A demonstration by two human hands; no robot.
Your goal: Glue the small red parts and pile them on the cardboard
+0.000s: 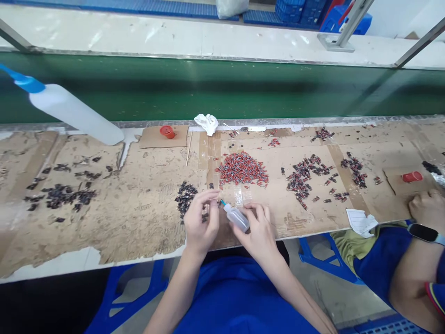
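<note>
My right hand (259, 229) grips a small translucent squeeze bottle (237, 218) with a thin teal tip that points up and left. That tip ends close to the fingertips of my left hand (201, 222). The left thumb and fingers are curled into a pinch; a tiny dark piece may be between them, too small to name. Beside and partly behind the left hand lies a pile of small dark parts (186, 197). Straight ahead of both hands spreads a heap of small red parts with metallic ends (241, 168).
A large white bottle with a blue nozzle (76, 111) leans at the left. Red cups (167, 132) sit on cardboard scraps. White tissue (206, 123) lies at the back. Dark parts (66, 197) are scattered left, red-black clusters (302, 178) right. A co-worker's hand (427, 208) rests far right.
</note>
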